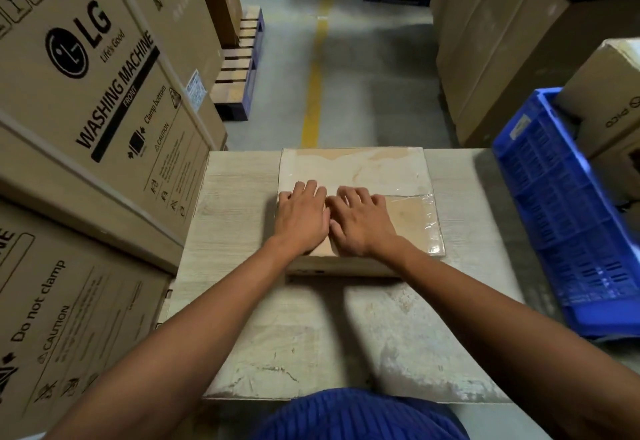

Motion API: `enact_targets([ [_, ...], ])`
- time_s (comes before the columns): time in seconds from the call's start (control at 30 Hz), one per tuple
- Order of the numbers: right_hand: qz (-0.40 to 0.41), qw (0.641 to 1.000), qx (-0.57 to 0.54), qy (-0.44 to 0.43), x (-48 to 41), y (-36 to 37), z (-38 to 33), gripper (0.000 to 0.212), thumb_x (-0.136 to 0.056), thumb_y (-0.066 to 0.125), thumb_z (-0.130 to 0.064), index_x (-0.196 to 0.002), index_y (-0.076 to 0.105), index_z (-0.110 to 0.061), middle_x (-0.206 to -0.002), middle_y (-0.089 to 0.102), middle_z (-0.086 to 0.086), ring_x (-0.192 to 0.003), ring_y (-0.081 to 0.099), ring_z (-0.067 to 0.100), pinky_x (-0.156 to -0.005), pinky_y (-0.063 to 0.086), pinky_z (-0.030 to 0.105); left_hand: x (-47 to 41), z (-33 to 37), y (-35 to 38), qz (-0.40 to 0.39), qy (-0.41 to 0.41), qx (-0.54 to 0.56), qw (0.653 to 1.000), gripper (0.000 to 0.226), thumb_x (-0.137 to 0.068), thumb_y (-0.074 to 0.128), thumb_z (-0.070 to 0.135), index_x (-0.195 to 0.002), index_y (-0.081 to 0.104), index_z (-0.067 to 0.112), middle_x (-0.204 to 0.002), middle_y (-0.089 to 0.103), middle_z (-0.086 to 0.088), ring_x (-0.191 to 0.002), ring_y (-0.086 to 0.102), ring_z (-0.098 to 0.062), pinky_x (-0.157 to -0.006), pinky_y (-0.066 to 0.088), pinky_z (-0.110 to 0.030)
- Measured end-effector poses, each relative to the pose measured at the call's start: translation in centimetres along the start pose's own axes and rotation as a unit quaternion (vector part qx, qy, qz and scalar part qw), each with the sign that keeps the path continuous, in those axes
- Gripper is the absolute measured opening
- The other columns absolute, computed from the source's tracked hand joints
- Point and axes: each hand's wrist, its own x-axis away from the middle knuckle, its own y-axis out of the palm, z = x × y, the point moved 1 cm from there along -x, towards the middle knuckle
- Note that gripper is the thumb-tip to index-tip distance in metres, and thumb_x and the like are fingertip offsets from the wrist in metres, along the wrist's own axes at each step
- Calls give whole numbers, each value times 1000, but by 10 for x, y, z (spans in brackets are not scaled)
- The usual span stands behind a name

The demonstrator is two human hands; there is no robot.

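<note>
Flat taped carton (pixel 381 169) lies at the far middle of the worn pale table (pixel 235 204). Left hand (pixel 301 218) and right hand (pixel 360 221) lie side by side on its lid, palms down, fingers straight and slightly spread. Blue crate (pixel 561 204) tilted at the table's right edge. Washing-machine cartons (pixel 97 93) stacked hard left. Grey floor beyond, yellow line (pixel 313 93), wooden pallet (pixel 239 65).

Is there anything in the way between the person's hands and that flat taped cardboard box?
Nothing visible. The left hand and right hand rest side by side on top of the flat tape-covered brown cardboard box. The blue plastic crate stands apart, at the right edge of the pale wooden table.
</note>
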Motion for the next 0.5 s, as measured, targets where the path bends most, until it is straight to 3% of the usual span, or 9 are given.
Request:
enact_targets([
  [0.07, -16, 1000, 18, 6, -19, -14, 8, 60, -93, 27, -59, -138, 42, -24, -144, 40, 10, -128, 39, 31, -94, 35, 50, -17, -1, -6, 19, 2, 0, 1000, 36, -97, 43, 35, -128, 52, 19, -133, 50, -6, -121, 44, -25, -97, 39, -43],
  [0.1, -45, 999, 22, 16, -27, -19, 13, 66, -93, 34, -64, -144, 37, -23, -149, 35, 14, -134, 34, 34, -99, 33, 55, -24, -1, -5, 12, 4, 12, 1000, 39, -98, 43, 36, -132, 51, 19, -137, 48, -9, -126, 42, -26, -102, 38, -44],
  [0.2, -149, 987, 20, 60, -40, -17, 35, 107, -82, 38, -86, -161, -2, -26, -168, -11, 13, -154, -7, 38, -115, 7, 70, -37, -2, 6, -52, 4, 53, 997, 60, -103, 36, 46, -157, 23, 24, -167, 8, -12, -153, 8, -28, -123, 12, -48],
  [0.27, -153, 986, 26, 59, -40, -8, 44, 114, -76, 29, -94, -159, -14, -30, -165, -24, 11, -152, -20, 35, -117, -2, 70, -40, -3, 14, -72, -4, 59, 996, 65, -103, 30, 51, -160, 9, 27, -168, -6, -6, -154, -7, -24, -124, -1, -46],
  [0.37, -141, 988, 27, 53, -41, -6, 47, 115, -74, 26, -96, -159, -14, -31, -166, -24, 9, -153, -20, 34, -117, -3, 68, -46, -2, 10, -83, -4, 47, 995, 68, -102, 31, 53, -160, 8, 26, -168, -3, -7, -154, -5, -25, -124, 1, -47],
  [0.5, -168, 985, -4, 39, -45, -20, 51, 109, -80, 45, -85, -161, -6, -31, -167, -20, 7, -154, -16, 32, -118, -1, 65, -56, 7, 0, -116, -29, 31, 992, 69, -102, 36, 52, -160, 12, 23, -167, 3, -12, -154, 1, -33, -122, 10, -55],
])
